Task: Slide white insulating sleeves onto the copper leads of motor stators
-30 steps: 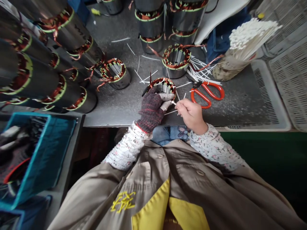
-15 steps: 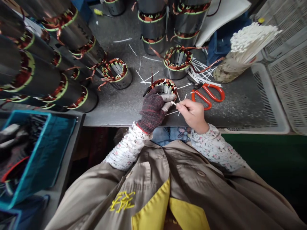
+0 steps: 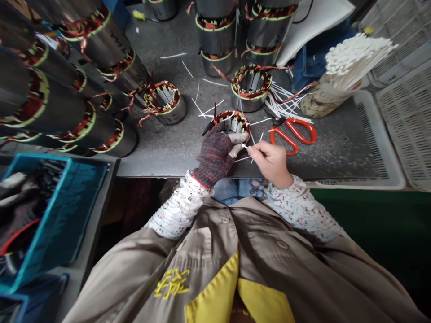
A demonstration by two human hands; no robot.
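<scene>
On the bench in front of me stands a motor stator (image 3: pixel 232 120), a metal ring with copper windings and pale slot liners. My left hand (image 3: pixel 217 150), in a dark knitted glove with light fingertips, is closed round its near side and hides part of it. With bare fingers pinched together, my right hand (image 3: pixel 271 161) holds the end of a white cable tie (image 3: pixel 245 146) at the stator's near right edge. Orange-handled scissors (image 3: pixel 296 134) lie just beyond my right hand. Loose white ties and offcuts are scattered around the stator.
Two more stators, one at the back (image 3: pixel 251 87) and one to the left (image 3: pixel 164 102), stand nearby. Tall stator stacks (image 3: pixel 114 54) crowd the left. At right are a pile of white ties (image 3: pixel 286 101), a tub of ties (image 3: pixel 319 98) and white crates (image 3: pixel 397 166). A teal bin (image 3: pixel 81 202) sits lower left.
Both hands keep nearly the same hold on the stator and the cable tie. The whole bench view has shifted very slightly.
</scene>
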